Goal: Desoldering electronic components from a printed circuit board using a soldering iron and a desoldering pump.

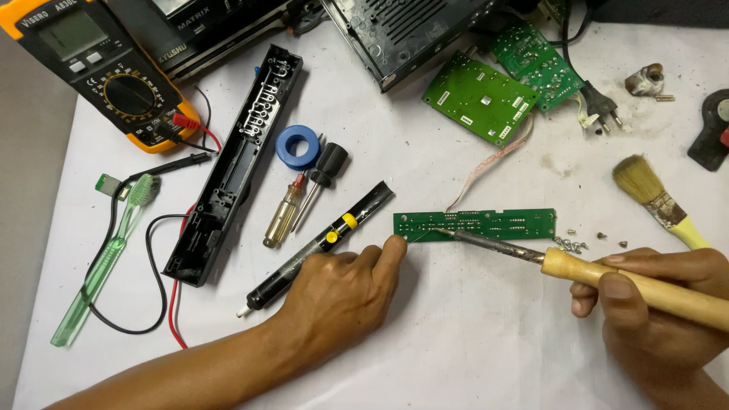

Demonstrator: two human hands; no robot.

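A white table covering (456, 349) bears all items. At 12 o'clock sits a black perforated metal chassis (402, 30), with two green rectangular circuit boards (478, 99) just beside it at 1 o'clock. At 11 o'clock lies an orange-cased multimeter (99, 68); a long black plastic housing strip (239, 163) runs diagonally below it. The left hand (342, 292), near centre, rests palm down, fingers loosely curled, holding nothing; its forefinger tip presses the left end of the narrow green circuit board strip (474, 225), which lies flat just right of centre. The right hand (653, 304), at 4 o'clock, is closed around the wooden handle of a soldering iron (577, 269), whose metal tip touches the strip. A black desoldering pump with yellow button (319, 247) lies touching the left hand at 10 o'clock. A yellow-handled bristle brush (657, 199) lies at 3 o'clock, a transparent green toothbrush (106, 258) at 9 o'clock, a blue ring (298, 146) near 11 o'clock, small screws (569, 244) beside the iron.
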